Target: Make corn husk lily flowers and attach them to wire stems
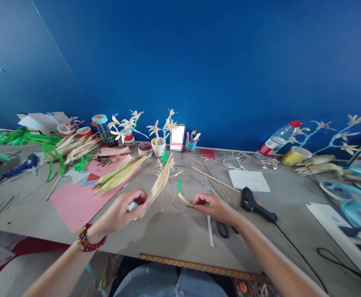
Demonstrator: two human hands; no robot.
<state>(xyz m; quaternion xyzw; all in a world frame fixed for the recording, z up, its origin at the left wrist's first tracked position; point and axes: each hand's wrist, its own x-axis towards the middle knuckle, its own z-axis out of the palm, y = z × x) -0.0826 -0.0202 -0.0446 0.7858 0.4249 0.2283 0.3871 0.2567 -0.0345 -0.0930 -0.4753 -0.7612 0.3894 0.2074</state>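
Observation:
My left hand point(134, 207) is closed on the lower end of a long, pale corn husk point(160, 181), which points up and away over the table. A bit of light blue shows between its thumb and fingers; I cannot tell what it is. Across from it, my right hand point(213, 207) pinches a short, narrow husk strip point(185, 200) that curves up to the left. Close to that strip lies a green strip point(179, 187). Scissors point(222, 229), partly hidden by my right forearm, lie beside a white strip point(210, 232).
Greener husks point(121, 175) lie on pink paper point(72, 202) at left. A black glue gun point(256, 205) with its cord and a white power strip point(338, 235) are at right. Husk flowers point(129, 123) in cups, a tilted bottle point(276, 140) and a pen cup point(191, 143) line the blue wall.

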